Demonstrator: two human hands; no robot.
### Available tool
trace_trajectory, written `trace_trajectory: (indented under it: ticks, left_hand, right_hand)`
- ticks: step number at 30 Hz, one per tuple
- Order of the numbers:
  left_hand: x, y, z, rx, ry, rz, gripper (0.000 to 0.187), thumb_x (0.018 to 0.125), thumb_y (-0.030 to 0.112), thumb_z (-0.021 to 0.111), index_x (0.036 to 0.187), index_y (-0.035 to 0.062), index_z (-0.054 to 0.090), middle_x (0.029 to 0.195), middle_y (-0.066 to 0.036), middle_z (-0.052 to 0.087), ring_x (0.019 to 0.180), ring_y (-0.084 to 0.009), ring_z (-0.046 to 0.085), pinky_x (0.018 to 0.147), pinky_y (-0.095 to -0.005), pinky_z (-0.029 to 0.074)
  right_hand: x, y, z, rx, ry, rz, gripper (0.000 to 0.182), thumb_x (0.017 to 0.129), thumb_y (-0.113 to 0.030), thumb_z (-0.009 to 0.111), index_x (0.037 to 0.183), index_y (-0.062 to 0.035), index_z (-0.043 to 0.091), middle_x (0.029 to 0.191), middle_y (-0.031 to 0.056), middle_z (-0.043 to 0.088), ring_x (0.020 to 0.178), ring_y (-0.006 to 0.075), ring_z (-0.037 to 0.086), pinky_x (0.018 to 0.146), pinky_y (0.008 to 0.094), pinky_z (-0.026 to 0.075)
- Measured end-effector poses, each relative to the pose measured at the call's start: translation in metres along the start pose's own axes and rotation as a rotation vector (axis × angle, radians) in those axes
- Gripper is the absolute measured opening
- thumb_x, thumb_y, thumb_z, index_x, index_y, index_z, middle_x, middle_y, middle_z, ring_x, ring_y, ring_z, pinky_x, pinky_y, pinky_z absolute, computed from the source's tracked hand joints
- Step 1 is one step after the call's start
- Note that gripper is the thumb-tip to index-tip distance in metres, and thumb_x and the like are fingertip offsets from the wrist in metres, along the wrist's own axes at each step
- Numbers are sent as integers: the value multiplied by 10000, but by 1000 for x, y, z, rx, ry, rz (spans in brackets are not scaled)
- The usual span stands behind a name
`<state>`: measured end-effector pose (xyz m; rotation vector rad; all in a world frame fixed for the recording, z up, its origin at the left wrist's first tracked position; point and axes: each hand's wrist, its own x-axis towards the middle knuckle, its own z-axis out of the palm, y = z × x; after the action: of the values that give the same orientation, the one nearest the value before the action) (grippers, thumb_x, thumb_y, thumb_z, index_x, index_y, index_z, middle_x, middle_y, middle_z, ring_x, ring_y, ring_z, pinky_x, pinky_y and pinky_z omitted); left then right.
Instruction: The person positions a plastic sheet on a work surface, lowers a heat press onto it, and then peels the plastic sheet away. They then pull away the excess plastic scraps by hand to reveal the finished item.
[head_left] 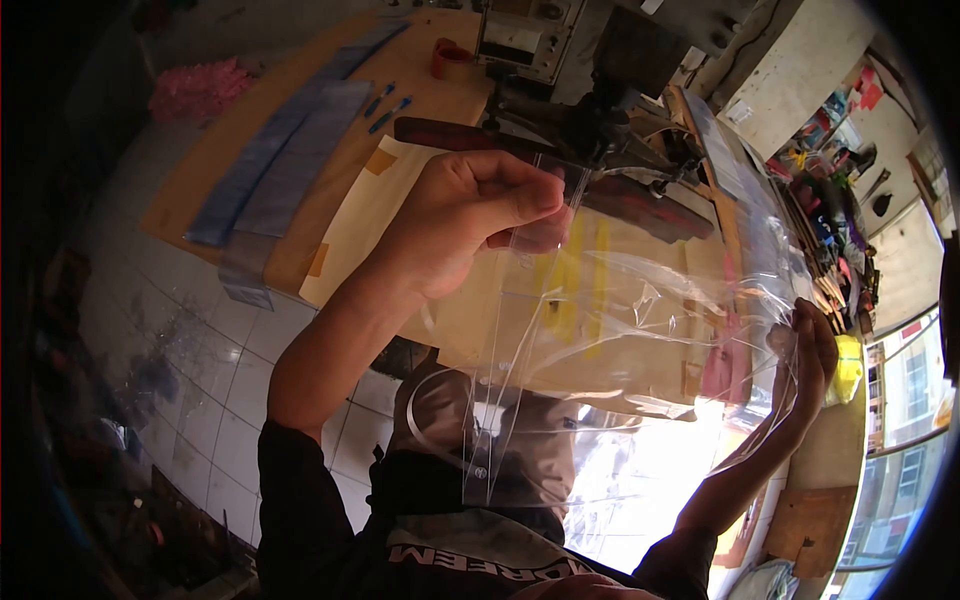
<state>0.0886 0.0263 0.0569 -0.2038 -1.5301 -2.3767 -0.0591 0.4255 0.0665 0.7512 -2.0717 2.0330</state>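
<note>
A clear plastic sheet (640,320) hangs stretched and creased between my two hands, in front of my body. My left hand (500,205) is closed, pinching a narrow folded edge of the sheet between thumb and fingers. It is just in front of a dark press-like machine (590,125) with a long reddish-brown bar (650,208). Farther right, my right hand (812,350) has its fingers curled around the opposite end of the sheet, partly behind the plastic. Through the sheet show a tan work surface (470,320) and yellow strips (578,285).
On the wooden table (300,210) at left lie bluish plastic strips (300,150), two blue small tools (390,112) and a red-orange tape roll (453,60). A pink bundle (200,88) sits behind. Cluttered shelves (830,220) and a yellow bag (847,370) stand at right.
</note>
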Motion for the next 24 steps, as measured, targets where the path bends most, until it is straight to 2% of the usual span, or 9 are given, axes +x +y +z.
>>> trace_trajectory:
  ticks: [8,10,12,16,18,24]
  left_hand:
    - [-3,3,-1,-9,-24,-12,158,841,129,657,945,12,635,817,-111,678,715,-202,676,666,-314,565]
    - [-5,5,2,3,18,1,153,843,123,656,949,14,639,817,-112,678,709,-196,672,666,-314,563]
    - [-4,3,1,-2,-7,23,147,842,120,657,944,16,641,814,-111,677,702,-190,668,664,-313,562]
    - [-3,2,0,-2,-15,36,135,836,115,665,931,21,647,804,-108,673,687,-174,657,653,-307,558]
    - [-2,2,1,-2,-6,33,132,834,114,668,925,21,647,800,-105,672,687,-172,656,649,-306,558]
    - [-2,4,4,1,21,27,121,828,117,676,899,25,647,791,-94,665,686,-165,649,641,-304,559]
  right_hand:
    - [3,2,-3,-24,-20,-9,238,907,-116,575,1110,7,598,980,48,643,876,89,590,786,228,483]
    - [2,-1,2,-4,-30,-14,239,909,-117,573,1113,6,597,982,49,642,877,90,588,789,229,482]
    - [0,-4,7,23,27,14,234,898,-77,575,1094,43,611,928,55,640,842,89,568,798,210,435]
    - [1,-4,4,5,30,9,234,899,-78,572,1096,43,610,933,58,641,844,91,570,800,211,437]
    - [2,-2,-1,-35,-15,0,236,917,-124,564,1117,-3,596,991,44,640,884,84,581,793,223,477]
    - [3,-1,-6,-8,-26,25,247,921,-121,559,1135,-3,589,1030,41,642,904,84,583,825,219,465]
